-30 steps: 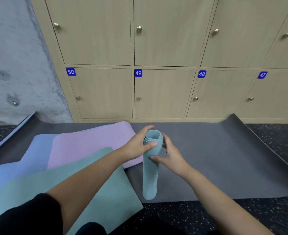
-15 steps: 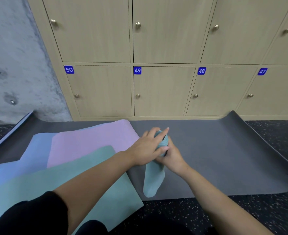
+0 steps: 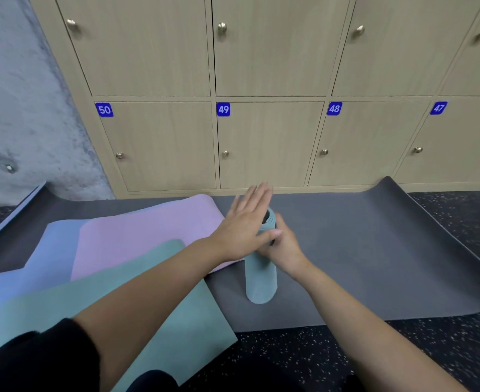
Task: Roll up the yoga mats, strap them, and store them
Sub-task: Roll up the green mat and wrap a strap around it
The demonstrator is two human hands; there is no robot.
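Observation:
A rolled teal yoga mat (image 3: 261, 278) stands upright on a large dark grey mat (image 3: 374, 250). My right hand (image 3: 285, 246) grips the roll near its top from the right side. My left hand (image 3: 244, 224) is flat with straight fingers over the roll's top end, its palm against the rim. A thin dark band shows at the roll's top edge between my hands; whether it is a strap I cannot tell. Flat mats lie overlapped at the left: a pink one (image 3: 148, 236), a teal one (image 3: 120, 306) and a light blue one (image 3: 43, 250).
Wooden lockers (image 3: 269, 142) numbered 50 to 47 line the wall straight ahead, all doors shut. A rough concrete wall (image 3: 21, 108) stands at the left. Dark speckled floor (image 3: 303, 357) surrounds the mats. The grey mat's right edge curls upward.
My left hand has let go of the roll's top and flattened out over it, fingers straight. The right hand has stayed on the roll, which still stands upright.

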